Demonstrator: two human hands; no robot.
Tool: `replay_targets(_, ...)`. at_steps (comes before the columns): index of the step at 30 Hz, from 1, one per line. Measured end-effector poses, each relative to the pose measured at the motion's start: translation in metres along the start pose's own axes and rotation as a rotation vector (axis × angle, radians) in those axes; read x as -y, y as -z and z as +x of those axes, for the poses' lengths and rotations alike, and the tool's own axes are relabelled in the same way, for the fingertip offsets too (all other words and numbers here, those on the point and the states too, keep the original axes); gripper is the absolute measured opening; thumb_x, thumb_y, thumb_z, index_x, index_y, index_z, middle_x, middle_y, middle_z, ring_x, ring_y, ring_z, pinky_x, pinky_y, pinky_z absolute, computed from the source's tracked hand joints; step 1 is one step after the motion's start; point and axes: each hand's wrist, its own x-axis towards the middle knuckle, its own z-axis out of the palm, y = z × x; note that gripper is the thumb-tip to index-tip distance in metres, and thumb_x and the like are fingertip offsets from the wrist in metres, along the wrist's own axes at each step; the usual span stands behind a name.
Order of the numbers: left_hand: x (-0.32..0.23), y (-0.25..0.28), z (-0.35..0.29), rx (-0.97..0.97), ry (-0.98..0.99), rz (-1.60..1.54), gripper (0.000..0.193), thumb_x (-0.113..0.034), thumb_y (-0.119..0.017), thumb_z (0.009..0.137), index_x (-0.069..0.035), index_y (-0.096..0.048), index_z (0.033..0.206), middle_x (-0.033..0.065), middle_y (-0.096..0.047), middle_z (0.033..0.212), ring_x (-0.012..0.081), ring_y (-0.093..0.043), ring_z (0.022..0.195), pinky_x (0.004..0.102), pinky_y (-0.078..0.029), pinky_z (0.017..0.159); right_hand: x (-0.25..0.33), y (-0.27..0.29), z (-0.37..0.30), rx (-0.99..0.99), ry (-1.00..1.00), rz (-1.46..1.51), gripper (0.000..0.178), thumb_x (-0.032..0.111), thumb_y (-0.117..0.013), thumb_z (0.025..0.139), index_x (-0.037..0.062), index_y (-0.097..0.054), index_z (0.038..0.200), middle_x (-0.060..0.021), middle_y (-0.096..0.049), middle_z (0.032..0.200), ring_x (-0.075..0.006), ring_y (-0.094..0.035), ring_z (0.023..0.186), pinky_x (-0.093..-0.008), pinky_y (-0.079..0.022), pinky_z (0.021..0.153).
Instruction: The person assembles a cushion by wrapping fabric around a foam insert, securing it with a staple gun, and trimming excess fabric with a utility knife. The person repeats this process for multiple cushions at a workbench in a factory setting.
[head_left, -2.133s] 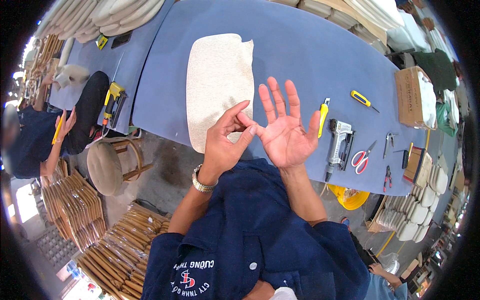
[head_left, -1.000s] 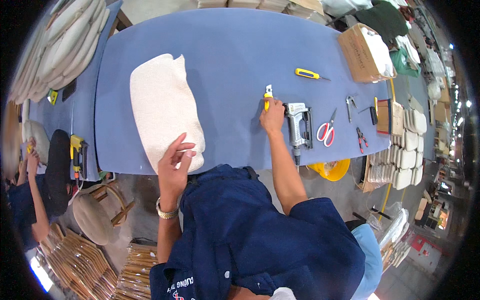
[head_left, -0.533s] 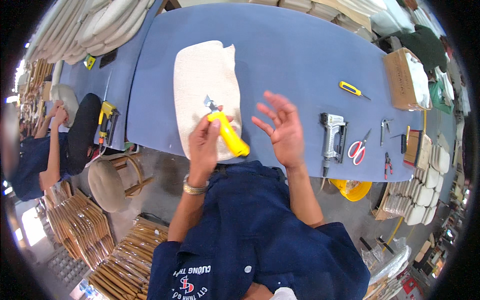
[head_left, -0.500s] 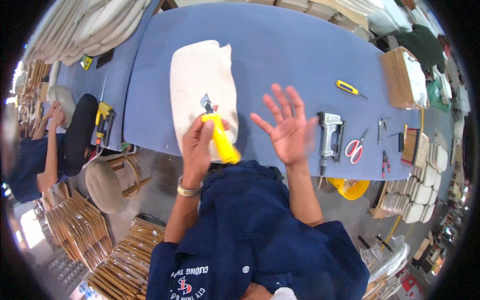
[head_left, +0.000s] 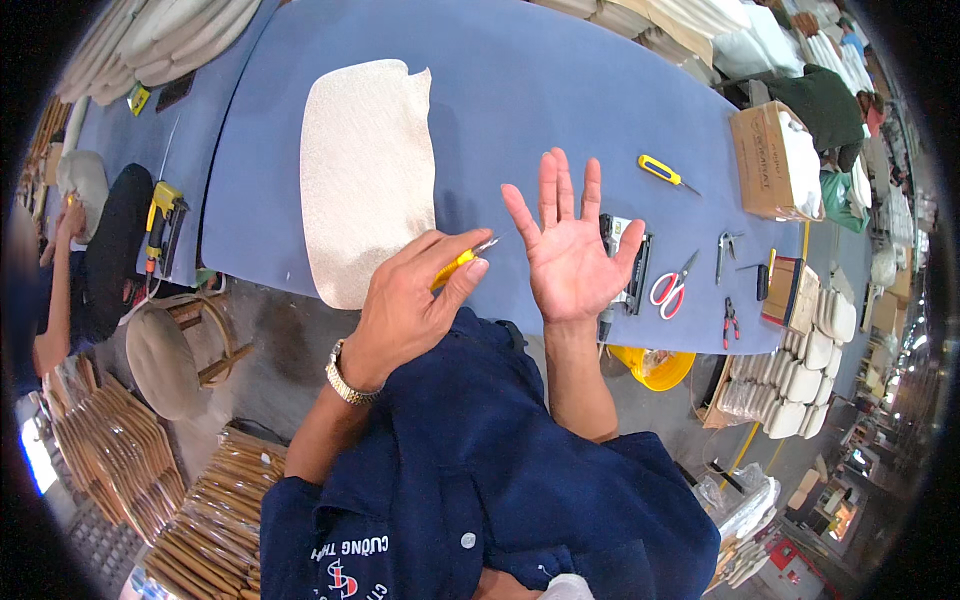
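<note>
My left hand [head_left: 415, 295] is closed round a yellow-handled tool [head_left: 457, 268] with a pointed metal tip, directed toward my right hand. Most of the handle is hidden by the fingers. Palm up and fingers spread, my right hand [head_left: 578, 260] holds nothing; the tool's tip is close to its edge but apart from it. Beyond my left hand, a cream fabric-covered pad [head_left: 365, 170] lies flat on the blue-grey table [head_left: 500, 90]. Partly behind my right hand lies a staple gun [head_left: 635, 265].
To the right are red-handled scissors [head_left: 672, 288], a yellow screwdriver [head_left: 665, 170], pliers [head_left: 731, 322] and a cardboard box [head_left: 765, 160]. A yellow bucket [head_left: 660, 370] stands below the table edge. At left, another person's arm [head_left: 58, 270] is near a yellow-black staple gun [head_left: 160, 220].
My left hand has turned over and moved toward the right hand, the tool's tip now pointing right. My right hand has spread flat with its palm up. The whole view has shifted.
</note>
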Motion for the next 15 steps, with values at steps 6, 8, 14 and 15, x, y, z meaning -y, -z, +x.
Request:
replay_targets(6, 0.003, 0.004, 0.0, -0.022, -0.072, 0.087, 0.036, -0.029, -0.074, 0.095, -0.008, -0.073, 0.125, 0.0104, -0.068, 0.096, 0.0238, -0.065, 0.08, 0.0342, -0.052, 0.07, 0.003, 0.004, -0.002, 0.132, -0.088, 0.046, 0.079, 0.059, -0.054, 0.099, 0.01, -0.036, 0.158, -0.0201, -0.022, 0.169, -0.0333, -0.028, 0.152, -0.0636, -0.021, 0.122)
replay_targets(8, 0.003, 0.005, 0.002, -0.001, -0.122, 0.088, 0.038, -0.028, -0.077, 0.092, -0.008, -0.073, 0.125, 0.0097, -0.068, 0.096, 0.0228, -0.065, 0.08, 0.0337, -0.052, 0.07, 0.008, 0.005, -0.001, 0.094, -0.135, 0.135, 0.078, 0.065, -0.047, 0.1, 0.0136, -0.037, 0.158, -0.0178, -0.03, 0.166, -0.0301, -0.044, 0.142, -0.0566, -0.039, 0.115)
replay_targets(14, -0.008, 0.011, -0.002, 0.092, -0.011, -0.094, 0.042, -0.023, -0.081, 0.087, -0.009, -0.074, 0.126, 0.009, -0.067, 0.096, 0.0211, -0.064, 0.08, 0.0311, -0.052, 0.071, 0.017, 0.023, 0.003, 0.136, -0.157, 0.092, 0.078, 0.066, -0.047, 0.1, 0.0134, -0.042, 0.156, -0.016, -0.04, 0.161, -0.0221, -0.054, 0.107, -0.0372, -0.046, 0.09)
replay_targets(15, -0.006, 0.01, -0.003, 0.067, -0.03, -0.099, 0.042, -0.022, -0.082, 0.086, -0.01, -0.074, 0.126, 0.0088, -0.067, 0.095, 0.0211, -0.064, 0.08, 0.031, -0.052, 0.071, 0.013, 0.022, 0.005, 0.185, -0.181, 0.104, 0.078, 0.067, -0.047, 0.099, 0.0141, -0.041, 0.157, -0.016, -0.038, 0.162, -0.0228, -0.055, 0.112, -0.039, -0.047, 0.095)
